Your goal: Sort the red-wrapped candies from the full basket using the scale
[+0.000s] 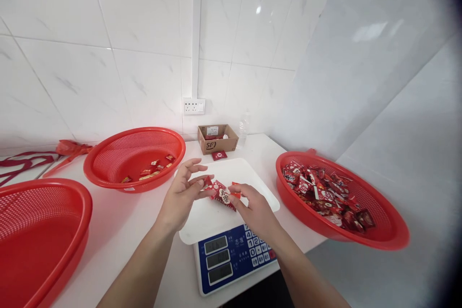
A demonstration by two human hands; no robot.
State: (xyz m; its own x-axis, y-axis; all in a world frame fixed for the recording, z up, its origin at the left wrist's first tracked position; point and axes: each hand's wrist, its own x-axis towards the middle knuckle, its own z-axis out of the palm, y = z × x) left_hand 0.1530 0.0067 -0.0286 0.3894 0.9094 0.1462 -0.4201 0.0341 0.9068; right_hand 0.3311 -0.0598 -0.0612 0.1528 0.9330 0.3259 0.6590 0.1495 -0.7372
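Both hands meet over the white pan (pixel 249 178) of a blue-faced electronic scale (pixel 234 257). My left hand (pixel 182 195) pinches the left end of a red candy packet (pixel 221 194) with thumb and forefinger, its other fingers spread. My right hand (pixel 252 207) grips the packet's right side, with more red wrappers bunched under its fingers. The packet hovers just above the pan.
A red mesh basket (pixel 382 236) full of red candy packets sits at the right. Another red basket (pixel 108 154) behind the left hand holds a few candies. A third red basket (pixel 43 231) is at the near left. A cardboard box (pixel 216 142), a small red packet (pixel 219 155) and a wall socket (pixel 194 106) are at the back.
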